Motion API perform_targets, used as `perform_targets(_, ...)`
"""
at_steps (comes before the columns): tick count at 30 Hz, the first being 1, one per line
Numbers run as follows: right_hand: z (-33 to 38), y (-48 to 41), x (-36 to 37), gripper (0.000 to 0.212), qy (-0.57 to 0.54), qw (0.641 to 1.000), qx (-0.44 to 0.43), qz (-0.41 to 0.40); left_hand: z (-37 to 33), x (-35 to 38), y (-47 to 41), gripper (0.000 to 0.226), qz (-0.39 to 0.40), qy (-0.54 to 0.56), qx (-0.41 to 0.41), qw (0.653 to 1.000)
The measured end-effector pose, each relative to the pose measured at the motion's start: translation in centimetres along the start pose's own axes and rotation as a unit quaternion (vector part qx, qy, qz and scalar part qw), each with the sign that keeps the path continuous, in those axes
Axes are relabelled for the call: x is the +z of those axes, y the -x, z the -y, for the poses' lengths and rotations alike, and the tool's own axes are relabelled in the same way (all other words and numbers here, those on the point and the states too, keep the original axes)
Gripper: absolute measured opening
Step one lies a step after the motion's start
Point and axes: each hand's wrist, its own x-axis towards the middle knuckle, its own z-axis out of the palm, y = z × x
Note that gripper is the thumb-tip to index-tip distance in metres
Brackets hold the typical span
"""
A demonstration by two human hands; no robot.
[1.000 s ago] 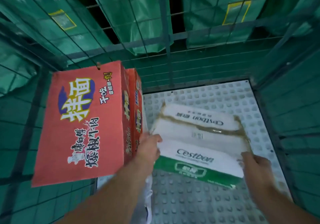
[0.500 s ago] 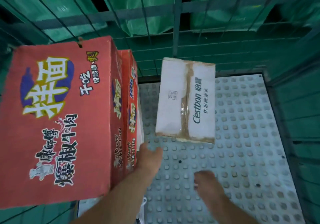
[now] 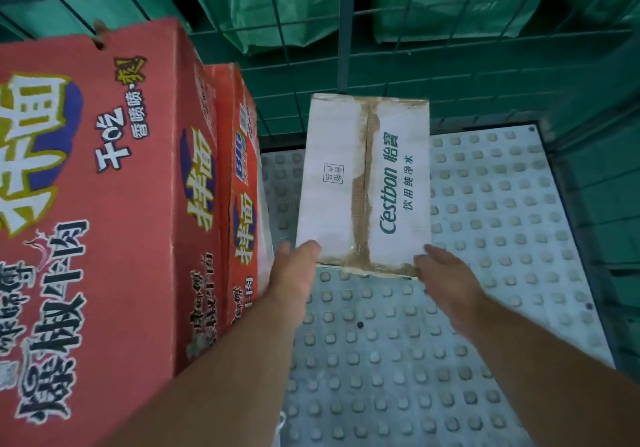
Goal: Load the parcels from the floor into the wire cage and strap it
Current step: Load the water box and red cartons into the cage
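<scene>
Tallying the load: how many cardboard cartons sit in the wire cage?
3: large red printed cardboard carton far left; second red carton beside it; white taped cardboard carton at the back middle. Others may be hidden.

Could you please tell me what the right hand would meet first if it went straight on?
The right hand would meet the white Cestbon box at its near right corner, seemingly touching it.
</scene>
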Motion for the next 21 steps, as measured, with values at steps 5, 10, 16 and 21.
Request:
perform_targets(5, -0.9, -0.1, -0.1, 0.056, 0.018, 0.999, 0.007, -0.032, 1.0, -0.2, -0.5, 0.048, 0.039, -0.038, 0.015, 0.998)
perform_targets(10, -1.5, 1.4, 1.3, 0.039, 0.057, 0.998, -0.022, 0.029, 3.3, -0.6, 0.5, 0.066, -0.024, -0.003, 0.005, 1.000)
perform_targets(16, -0.5, 1.7, 5.2, 0.068, 0.094, 0.995, 0.003, 0.037, 6.0, -1.2, 2.5, 0.071, -0.081, 0.102, 0.025, 0.991)
perform_targets(21, -0.3, 1.6, 4.5, 0.082, 0.083, 0.993, 0.027, 0.082, 7.8, 1.8, 7.3, 0.026, -0.037, 0.101, -0.031, 0.994)
